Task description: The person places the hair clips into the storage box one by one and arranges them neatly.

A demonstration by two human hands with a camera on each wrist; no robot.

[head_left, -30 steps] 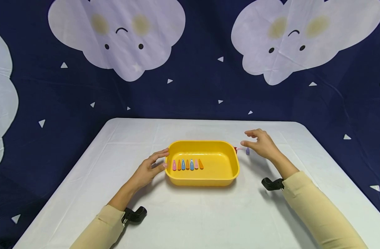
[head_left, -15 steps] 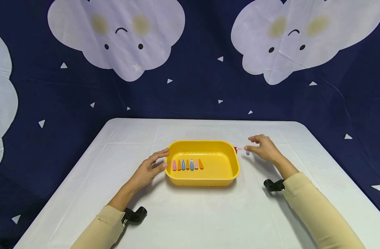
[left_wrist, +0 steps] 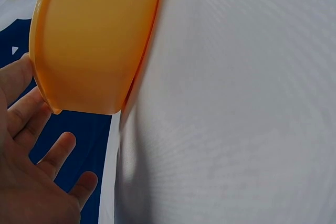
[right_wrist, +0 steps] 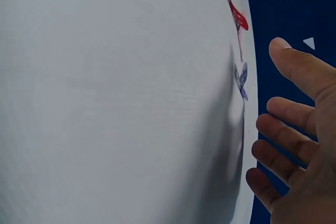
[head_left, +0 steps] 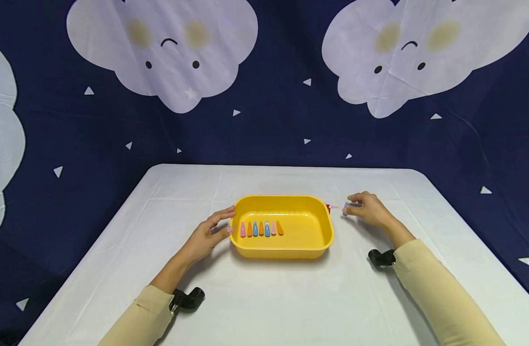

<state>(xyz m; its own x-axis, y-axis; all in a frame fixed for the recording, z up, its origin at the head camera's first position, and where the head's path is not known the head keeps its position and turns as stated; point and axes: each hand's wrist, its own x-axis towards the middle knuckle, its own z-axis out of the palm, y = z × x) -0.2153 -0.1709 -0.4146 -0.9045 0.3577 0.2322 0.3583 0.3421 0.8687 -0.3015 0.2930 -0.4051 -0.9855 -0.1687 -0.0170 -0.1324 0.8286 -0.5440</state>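
Note:
My left hand [head_left: 206,238] rests its fingertips and thumb against the left rim of a yellow plastic tray [head_left: 286,253]; the left wrist view shows its fingers spread beside the tray wall. Inside the tray, several snap hair clips [head_left: 261,228] in pink, orange and blue lie in a row. To the right of the tray, my right hand [head_left: 370,209] hovers low with thumb and fingers apart, right at a purple hair clip [right_wrist: 241,81] on the table. In the right wrist view the relaxed fingers show a gap from that clip.
A red hair clip [right_wrist: 238,17] and a thin pink one [head_left: 334,207] lie against the tray's right end. White cloth covers the table [head_left: 273,298]. Behind it hangs a navy curtain [head_left: 282,129] with cloud prints.
My right hand has lowered and shifted slightly right, bringing its fingertips down to the purple hair clip. The left hand, the tray and the row of clips have not moved.

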